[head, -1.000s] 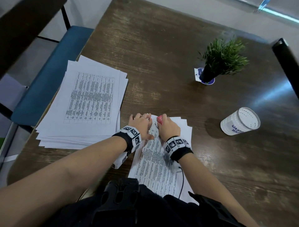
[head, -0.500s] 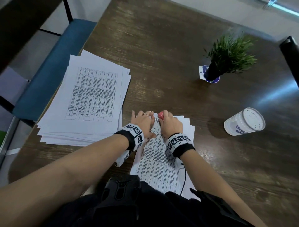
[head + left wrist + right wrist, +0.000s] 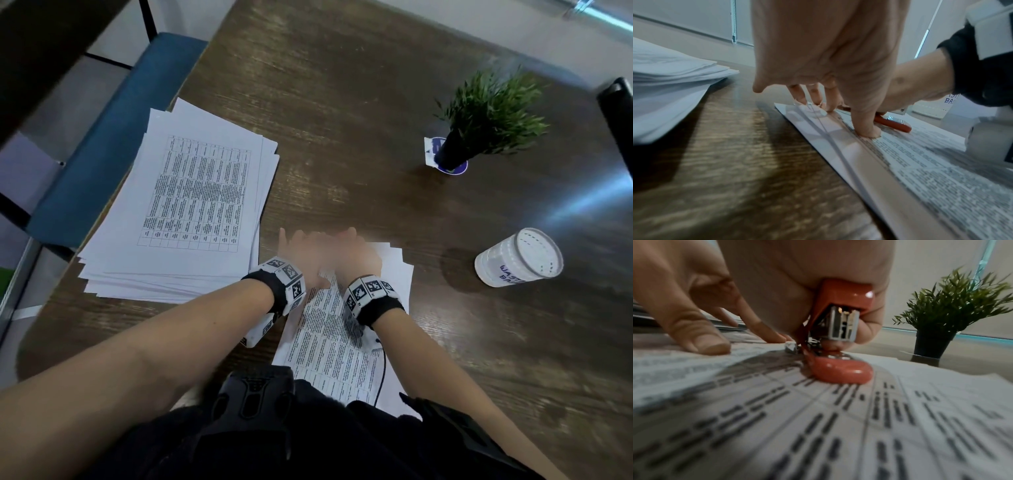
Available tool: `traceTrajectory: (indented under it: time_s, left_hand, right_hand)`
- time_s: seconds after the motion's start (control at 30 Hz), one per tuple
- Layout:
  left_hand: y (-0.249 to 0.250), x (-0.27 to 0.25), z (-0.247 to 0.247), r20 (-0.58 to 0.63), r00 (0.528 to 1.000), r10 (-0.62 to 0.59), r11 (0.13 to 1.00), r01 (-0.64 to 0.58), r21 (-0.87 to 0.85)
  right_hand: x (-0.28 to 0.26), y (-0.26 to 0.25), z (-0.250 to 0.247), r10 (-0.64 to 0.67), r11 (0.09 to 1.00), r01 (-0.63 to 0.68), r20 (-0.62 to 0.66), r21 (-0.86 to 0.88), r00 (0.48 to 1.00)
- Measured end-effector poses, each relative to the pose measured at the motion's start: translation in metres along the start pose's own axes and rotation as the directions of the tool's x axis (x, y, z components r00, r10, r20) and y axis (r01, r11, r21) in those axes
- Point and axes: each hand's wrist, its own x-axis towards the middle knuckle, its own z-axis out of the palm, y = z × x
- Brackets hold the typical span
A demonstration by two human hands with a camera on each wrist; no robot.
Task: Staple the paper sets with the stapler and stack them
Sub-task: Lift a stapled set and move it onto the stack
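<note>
Stapler [image 3: 840,337]: red, small, at the far left corner of the paper set [image 3: 335,346]; its base lies on the top sheet and its rear end stands raised. In the head view the stapler is hidden by blurred hands; half a second ago its red tip showed between them.

Right hand [image 3: 356,257]: fingers curled round the stapler, gripping its top from above.

Left hand [image 3: 301,253]: just beside the right hand, touching it. Fingers [image 3: 865,126] straight and spread, tips pressed down on the set near its left edge, close to the stapler. Position much as half a second ago.

Paper set: printed sheets, lying on the table [image 3: 342,102] straight in front of the person, unmoved since the earlier frames.

Stack [image 3: 191,205]: loose printed sheets, left of the set, apart from it, at the table's left edge.

Plant [image 3: 486,116]: in a dark pot, far right of the hands.

Tub [image 3: 517,257]: white, lidded, lying on its side to the right, well apart from the papers.

Chair [image 3: 102,154]: blue seat, beyond the table's left edge.
</note>
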Motion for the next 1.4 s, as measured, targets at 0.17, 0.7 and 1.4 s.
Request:
traceTrajectory:
  time_s: [0.17, 0.7, 1.4]
  left_hand:
    - [0.0, 0.0, 0.0, 0.003, 1.0, -0.007, 1.0, 0.007, -0.003]
    - [0.002, 0.0, -0.002, -0.004, 1.0, -0.024, 0.999, 0.024, 0.026]
    - [-0.011, -0.003, -0.006, 0.03, 0.999, -0.024, 0.996, 0.027, -0.087]
  right_hand:
    - [0.0, -0.006, 0.0, 0.085, 0.991, -0.085, -0.004, 0.104, 0.996]
    - [0.007, -0.009, -0.002, 0.073, 0.992, -0.073, 0.008, 0.107, 0.997]
    - [0.007, 0.021, -0.026, 0.294, 0.795, -0.245, 0.001, 0.554, 0.956]
